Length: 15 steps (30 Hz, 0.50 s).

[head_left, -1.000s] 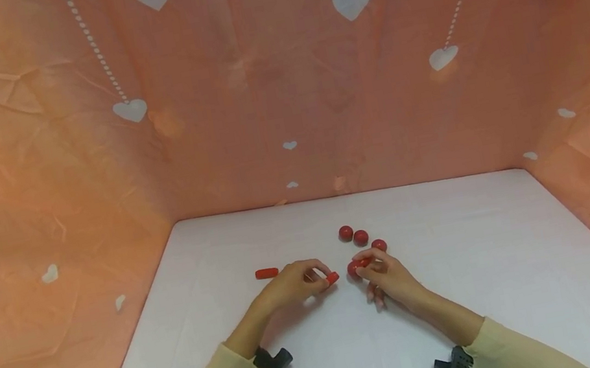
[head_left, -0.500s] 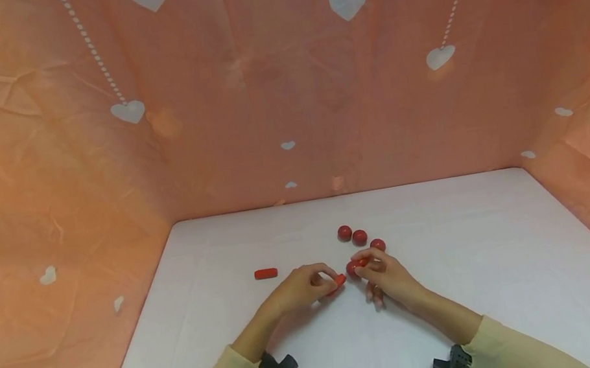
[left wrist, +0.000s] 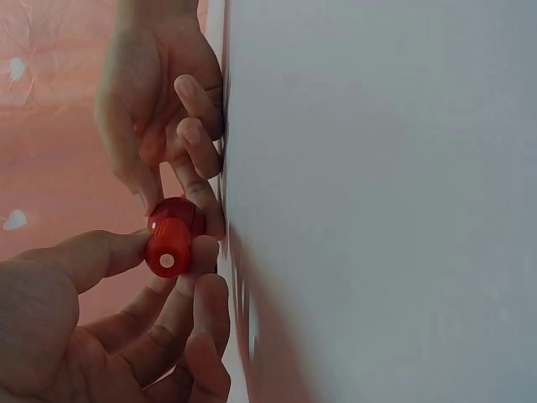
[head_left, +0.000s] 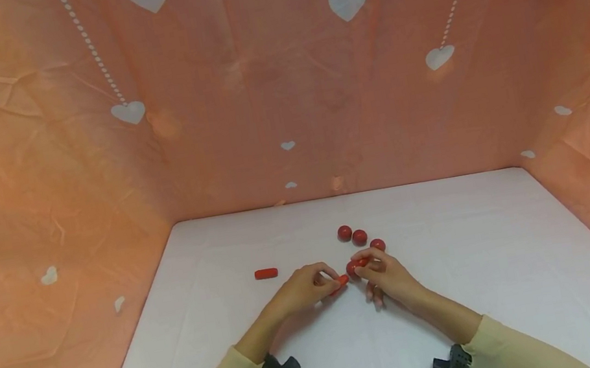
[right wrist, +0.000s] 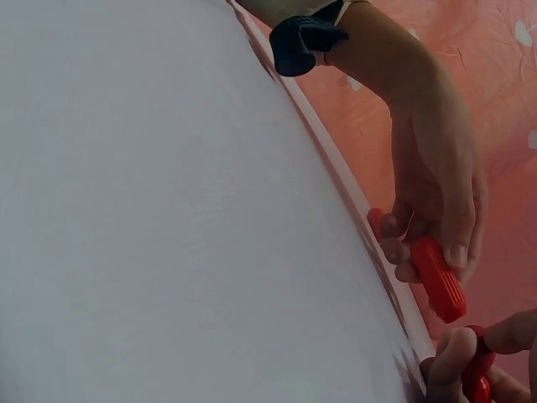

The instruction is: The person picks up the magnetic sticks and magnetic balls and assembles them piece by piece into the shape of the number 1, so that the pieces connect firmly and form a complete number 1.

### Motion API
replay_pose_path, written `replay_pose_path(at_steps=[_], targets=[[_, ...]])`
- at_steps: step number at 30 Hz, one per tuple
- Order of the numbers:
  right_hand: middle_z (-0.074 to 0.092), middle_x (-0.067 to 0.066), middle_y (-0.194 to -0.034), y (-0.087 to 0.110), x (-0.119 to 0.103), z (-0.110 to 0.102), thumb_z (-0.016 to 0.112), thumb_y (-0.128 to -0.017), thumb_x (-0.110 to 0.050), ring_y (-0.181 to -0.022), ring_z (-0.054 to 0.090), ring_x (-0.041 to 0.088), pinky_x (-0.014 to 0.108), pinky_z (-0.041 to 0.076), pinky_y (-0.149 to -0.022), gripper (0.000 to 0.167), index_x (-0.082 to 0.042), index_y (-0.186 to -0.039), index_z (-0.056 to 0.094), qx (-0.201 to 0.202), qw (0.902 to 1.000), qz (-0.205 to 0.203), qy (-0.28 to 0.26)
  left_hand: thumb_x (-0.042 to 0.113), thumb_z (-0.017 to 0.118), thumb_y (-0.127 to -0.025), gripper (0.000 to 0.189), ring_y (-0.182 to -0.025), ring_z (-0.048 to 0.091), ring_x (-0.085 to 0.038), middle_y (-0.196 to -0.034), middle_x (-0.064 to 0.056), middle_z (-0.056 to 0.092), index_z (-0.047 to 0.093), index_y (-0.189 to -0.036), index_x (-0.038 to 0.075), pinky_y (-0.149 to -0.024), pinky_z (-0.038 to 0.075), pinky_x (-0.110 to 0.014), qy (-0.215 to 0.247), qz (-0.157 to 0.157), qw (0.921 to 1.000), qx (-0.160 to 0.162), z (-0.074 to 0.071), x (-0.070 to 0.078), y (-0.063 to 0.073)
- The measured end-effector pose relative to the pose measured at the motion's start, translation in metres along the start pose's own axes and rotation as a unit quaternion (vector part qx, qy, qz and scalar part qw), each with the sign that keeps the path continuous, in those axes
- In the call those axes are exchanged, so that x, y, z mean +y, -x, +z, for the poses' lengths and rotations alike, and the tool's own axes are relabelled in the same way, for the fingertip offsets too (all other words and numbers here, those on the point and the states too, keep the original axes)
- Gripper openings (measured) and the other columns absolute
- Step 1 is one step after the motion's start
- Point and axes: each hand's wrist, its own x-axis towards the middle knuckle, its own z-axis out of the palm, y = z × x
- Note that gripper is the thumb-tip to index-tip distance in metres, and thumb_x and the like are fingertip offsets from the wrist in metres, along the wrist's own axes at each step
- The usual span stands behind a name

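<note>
The head view looks forward and down from above the near side of the white table [head_left: 338,360], far enough back to take in the table's far edge and the orange cloth [head_left: 260,118] behind it. The left wrist view sits close and low over the table, turned sideways so that the tabletop fills its right part, and faces the right hand [left wrist: 155,109]. The right wrist view, also low over the table but tilted, faces the left hand [right wrist: 436,168]. All three share both hands over the table.

Balls [head_left: 360,237] and rods [head_left: 266,274] are red, table [head_left: 462,260] white, orange backdrop [head_left: 302,90] white-hearted.
</note>
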Motion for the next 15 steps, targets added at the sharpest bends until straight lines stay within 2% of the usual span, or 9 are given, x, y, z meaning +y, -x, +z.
replay_pose_path(at_steps=[9, 15], targets=[[0.069, 0.015, -0.086, 0.0011, -0.0001, 0.0003, 0.065, -0.109, -0.017, -0.052, 0.060, 0.015, 0.023, 0.051, -0.050, 0.039, -0.001, -0.142, 0.052, -0.003, 1.0000, 0.002, -0.008, 0.028, 0.074, -0.103, 0.015, -0.074, 0.061, -0.014, -0.082, 0.004, 0.070, 0.076, -0.114, 0.018, -0.066, 0.050, -0.028, -0.003, -0.003, 1.0000, 0.001, 0.0028, 0.0050, 0.0007], [0.070, 0.017, -0.090, 0.0008, 0.0012, -0.0010, 0.065, -0.109, -0.018, -0.055, 0.061, 0.015, 0.023, 0.051, -0.051, 0.040, -0.001, -0.143, 0.052, -0.007, 0.9999, -0.005, -0.006, 0.027, 0.074, -0.103, 0.016, -0.077, 0.063, -0.015, -0.086, 0.003, 0.071, 0.076, -0.115, 0.018, -0.067, 0.052, -0.029, -0.001, -0.009, 1.0000, 0.003, 0.0032, 0.0082, -0.0004]])
